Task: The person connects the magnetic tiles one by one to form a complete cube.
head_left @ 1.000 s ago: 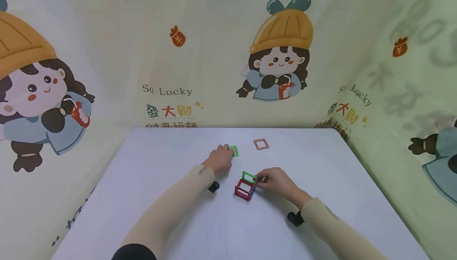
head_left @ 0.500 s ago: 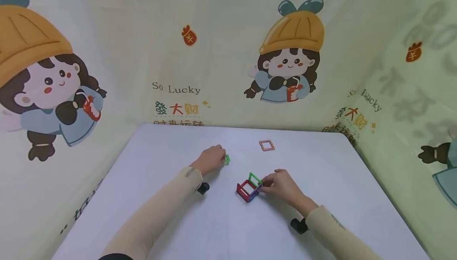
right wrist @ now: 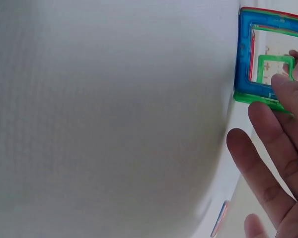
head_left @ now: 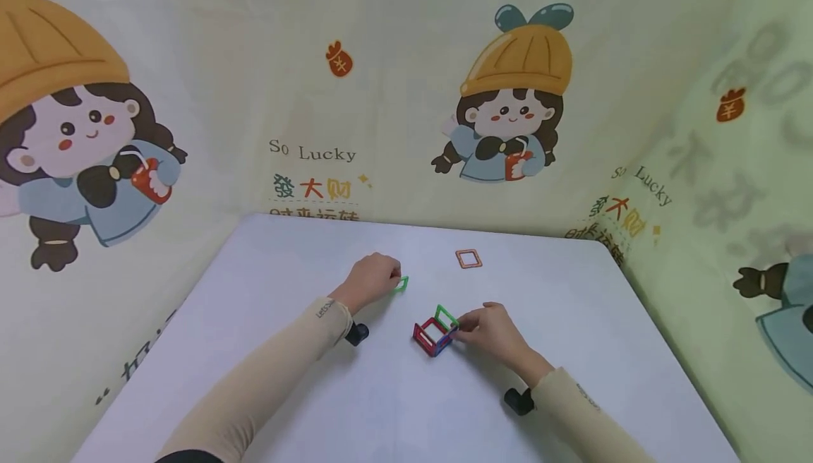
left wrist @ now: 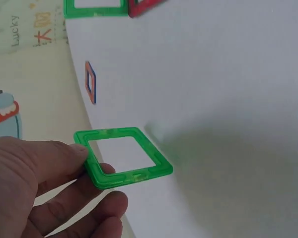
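Observation:
My left hand (head_left: 371, 279) pinches a green square magnetic tile (left wrist: 134, 177) between thumb and fingers, holding it tilted above the white table. Its open centre shows the tabletop through the frame. Near the table's middle stands a small joined structure of magnetic tiles, with red tiles (head_left: 424, 345), an upright green tile (head_left: 447, 313) and a blue tile (right wrist: 244, 54). My right hand (head_left: 495, 329) grips this structure at its right side, the thumb lying on the blue tile and the lower fingers extended apart. Part of the structure's far side is hidden.
Farther back on the white table (head_left: 540, 279) lies an orange square magnetic tile (head_left: 470, 267). A printed cloth (head_left: 394, 131) hangs behind the table and along its sides.
My left hand has picked up the green tile from the table and drawn it slightly left, turning it. The right hand stays at the structure, which has rotated a little. The head view has shifted.

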{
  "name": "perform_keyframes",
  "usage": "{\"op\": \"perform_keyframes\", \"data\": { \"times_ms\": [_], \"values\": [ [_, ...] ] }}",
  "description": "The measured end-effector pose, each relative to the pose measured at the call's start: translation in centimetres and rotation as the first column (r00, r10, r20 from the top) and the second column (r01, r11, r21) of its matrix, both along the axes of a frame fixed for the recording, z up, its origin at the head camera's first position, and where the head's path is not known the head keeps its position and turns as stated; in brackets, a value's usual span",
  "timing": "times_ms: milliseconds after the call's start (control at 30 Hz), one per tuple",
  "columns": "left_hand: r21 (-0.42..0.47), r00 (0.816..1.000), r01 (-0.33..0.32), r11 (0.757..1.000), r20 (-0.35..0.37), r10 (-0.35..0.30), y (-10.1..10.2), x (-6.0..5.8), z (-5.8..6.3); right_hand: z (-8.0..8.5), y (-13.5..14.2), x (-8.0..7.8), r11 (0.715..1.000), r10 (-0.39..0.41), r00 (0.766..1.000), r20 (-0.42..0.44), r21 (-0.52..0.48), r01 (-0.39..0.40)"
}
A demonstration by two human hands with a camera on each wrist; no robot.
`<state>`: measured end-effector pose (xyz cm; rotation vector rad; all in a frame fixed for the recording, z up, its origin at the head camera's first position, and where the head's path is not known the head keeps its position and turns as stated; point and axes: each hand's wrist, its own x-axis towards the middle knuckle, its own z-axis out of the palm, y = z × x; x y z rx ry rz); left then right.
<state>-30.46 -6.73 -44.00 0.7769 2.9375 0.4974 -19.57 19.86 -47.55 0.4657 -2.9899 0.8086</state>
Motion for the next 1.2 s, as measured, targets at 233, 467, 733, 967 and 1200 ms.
{"op": "perform_keyframes", "data": {
  "times_ms": [233, 467, 733, 967, 1200],
  "values": [
    [0.047, 0.992, -0.017, 0.999, 0.130, 0.011, 0.3, 2.8, 0.0, -0.4, -1.1, 0.7, 1.000, 0.000, 1.000, 0.029, -0.017, 0.000],
    [0.102, 0.990, -0.014, 0.995, 0.139, 0.000, 1.2, 3.8, 0.4, -0.3, -1.5, 0.3, 0.998, -0.059, 0.998, 0.021, -0.034, 0.059],
    [0.130, 0.990, -0.014, 0.991, 0.138, -0.005, 2.6, 4.2, 0.4, 0.2, -0.8, 0.2, 0.988, -0.135, 0.983, 0.124, -0.056, 0.142],
    [0.130, 0.992, -0.014, 0.991, 0.123, -0.002, 2.6, 4.6, 0.4, -0.2, -1.0, 0.1, 0.989, -0.133, 0.986, 0.098, -0.045, 0.138],
    [0.131, 0.996, -0.002, 0.991, 0.084, -0.009, 3.0, 4.8, 0.5, 0.1, -1.3, 0.1, 0.987, -0.155, 0.984, 0.091, -0.033, 0.159]
  ]
}}
